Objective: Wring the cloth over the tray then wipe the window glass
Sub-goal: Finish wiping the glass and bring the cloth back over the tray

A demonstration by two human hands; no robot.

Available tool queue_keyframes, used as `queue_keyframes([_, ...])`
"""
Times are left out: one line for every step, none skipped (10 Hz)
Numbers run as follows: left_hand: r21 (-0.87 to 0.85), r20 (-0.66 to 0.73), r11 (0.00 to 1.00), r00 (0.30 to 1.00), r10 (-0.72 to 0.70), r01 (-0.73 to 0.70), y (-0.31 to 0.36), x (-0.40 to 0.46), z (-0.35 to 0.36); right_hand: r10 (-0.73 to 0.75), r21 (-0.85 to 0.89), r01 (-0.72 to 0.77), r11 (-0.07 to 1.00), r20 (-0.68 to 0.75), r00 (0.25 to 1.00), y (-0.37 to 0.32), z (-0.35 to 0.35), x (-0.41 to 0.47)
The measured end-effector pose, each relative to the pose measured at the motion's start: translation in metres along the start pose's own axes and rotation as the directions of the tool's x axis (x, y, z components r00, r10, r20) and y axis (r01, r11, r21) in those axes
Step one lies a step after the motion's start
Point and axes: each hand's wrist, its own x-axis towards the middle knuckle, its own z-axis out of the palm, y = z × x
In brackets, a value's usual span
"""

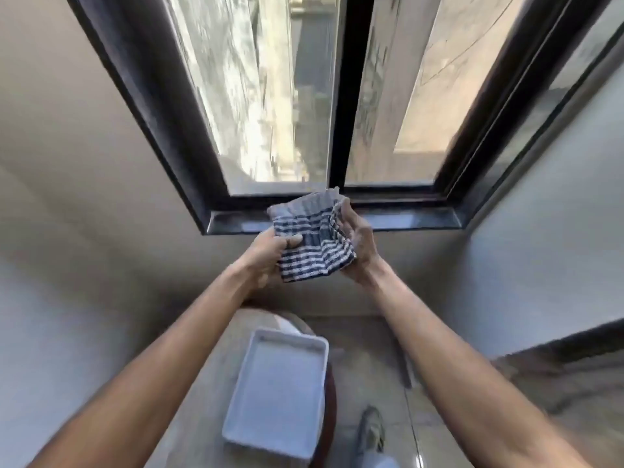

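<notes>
A blue-and-white striped cloth [312, 236] is held folded and partly spread at sill height, between both hands. My left hand [268, 253] grips its lower left edge, thumb on top. My right hand [359, 239] cups its right side from beneath, fingers hidden behind the fabric. The window glass [266, 96] rises just beyond, in a black frame with a centre post [347, 96]. A white rectangular tray [243, 430] sits well below the hands on a round stool; whether it holds water I cannot tell.
The dark window sill [405, 219] runs just behind the cloth. Beige walls close in on the left and right. A round stool [332, 400] carries the tray. My shoe [371, 430] stands on the tiled floor to its right.
</notes>
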Motion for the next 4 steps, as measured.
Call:
queue_keyframes([0.121,-0.131,0.976,0.978,-0.163,0.179,-0.140,-0.003,-0.044,0.187,-0.269,-0.279,0.922,-0.321,0.928,0.124,-0.060,0.000])
queue_keyframes([0.213,-0.168,0.924,0.943,-0.286,0.318,-0.257,-0.007,-0.075,0.186,-0.482,-0.461,0.745,-0.514,0.837,0.224,-0.097,-0.010])
queue_keyframes([0.232,-0.180,0.897,0.922,-0.342,0.377,-0.329,-0.002,-0.090,0.249,-0.453,-0.572,0.683,-0.592,0.766,0.298,-0.128,-0.014])
queue_keyframes([0.306,-0.185,0.845,0.898,-0.399,0.438,-0.337,0.002,-0.081,0.166,-0.566,-0.622,0.541,-0.653,0.739,0.307,-0.139,-0.015])
